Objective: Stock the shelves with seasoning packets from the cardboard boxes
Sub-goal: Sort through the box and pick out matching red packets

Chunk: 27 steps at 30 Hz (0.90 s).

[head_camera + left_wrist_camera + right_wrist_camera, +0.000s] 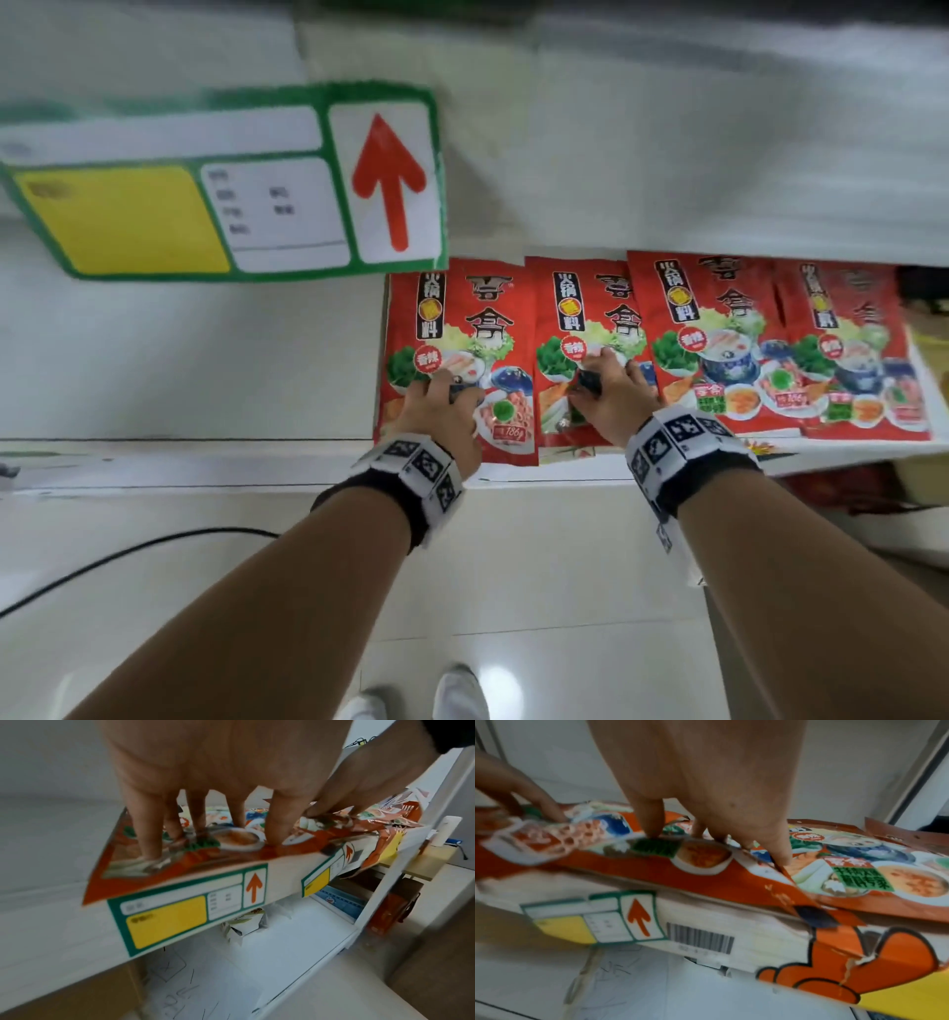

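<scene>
Seasoning packets, four that I can count, lie flat in a row along the white shelf point(590, 465), printed faces up, each red with pictures of hot pot dishes. From my left: the first packet point(462, 329), the second packet point(580, 318), the third packet point(719, 329) and the fourth packet point(862, 349). Neighbouring packets overlap at their edges. The first packet's near corner sticks out past the shelf's front lip.

My left hand point(441, 411) is on the first packet, fingers point(151, 833) spread and straight, tips pressing down on its face; it grips nothing. My right hand point(611, 395) is on the second packet in the same way, with straight fingers point(780, 850) pushing on the foil, one fingertip at the seam where the third packet overlaps it. Both wrists carry one band each with black and white markers.

One price label point(221, 185) with a green border, a yellow panel and a red up arrow hangs from the shelf above, to the left. In the left wrist view I count two such labels on the front edge of the shelf the packets lie on, and one small crumpled carton point(244, 925) on the shelf below. The right wrist view shows one barcode sticker point(700, 938) beside a label. One black cable point(128, 550) crosses the pale floor, and two white shoes point(426, 699) show at the bottom.
</scene>
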{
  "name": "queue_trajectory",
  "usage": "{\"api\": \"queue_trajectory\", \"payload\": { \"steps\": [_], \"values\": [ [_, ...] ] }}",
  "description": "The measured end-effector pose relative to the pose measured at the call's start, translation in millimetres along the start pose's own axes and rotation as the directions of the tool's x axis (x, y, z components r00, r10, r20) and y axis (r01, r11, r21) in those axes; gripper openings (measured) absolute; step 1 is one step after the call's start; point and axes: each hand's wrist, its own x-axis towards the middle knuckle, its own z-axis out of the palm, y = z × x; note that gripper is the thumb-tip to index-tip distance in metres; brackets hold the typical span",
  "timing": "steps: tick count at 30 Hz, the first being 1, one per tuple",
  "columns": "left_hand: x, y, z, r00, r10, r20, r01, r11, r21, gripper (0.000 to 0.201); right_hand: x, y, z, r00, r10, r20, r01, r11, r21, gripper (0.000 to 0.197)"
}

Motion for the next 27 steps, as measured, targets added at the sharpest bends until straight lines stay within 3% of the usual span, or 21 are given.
{"api": "queue_trajectory", "payload": {
  "steps": [2,4,7,9,12,15,18,20,22,27],
  "values": [
    [-1,-1,-8,0.992,0.001,0.124,-0.009,0.998,0.061,0.065,-13,-3,-4,0.999,0.035,-0.012,-0.035,0.997,-0.069,0.059],
    [-5,-8,-16,0.979,-0.084,0.186,0.068,0.993,0.094,0.075,-38,-4,-1,0.994,0.092,-0.059,-0.091,0.996,0.024,0.061],
    [-26,-19,-33,0.992,-0.122,0.024,0.122,0.992,0.012,0.074,-86,1,11,0.993,0.106,-0.053,-0.093,0.973,0.211,0.050],
    [-50,-18,-43,1.000,-0.024,0.019,0.024,1.000,0.004,0.070,-122,3,16,0.988,0.153,0.027,-0.153,0.926,0.344,0.039],
    [-94,-4,-60,0.982,0.084,0.171,-0.095,0.994,0.059,0.065,-176,4,16,0.979,0.192,0.067,-0.200,0.858,0.473,0.033],
    [-134,27,-88,0.948,0.178,0.266,-0.205,0.976,0.078,0.053,-231,9,1,0.970,0.241,-0.005,-0.189,0.773,0.605,0.026],
    [-177,78,-122,0.909,0.327,0.257,-0.350,0.936,0.047,0.048,-289,23,-27,0.941,0.321,-0.103,-0.148,0.666,0.731,0.022],
    [-209,122,-139,0.858,0.458,0.232,-0.478,0.878,0.033,0.045,-337,42,-50,0.890,0.414,-0.191,-0.086,0.563,0.822,0.015],
    [-243,167,-147,0.794,0.568,0.214,-0.585,0.811,0.016,0.044,-388,66,-72,0.803,0.526,-0.281,0.004,0.466,0.885,0.011],
    [-335,296,-139,0.609,0.775,0.167,-0.783,0.622,-0.031,0.040,-529,155,-107,0.516,0.735,-0.440,0.136,0.437,0.889,0.012]
  ]
}}
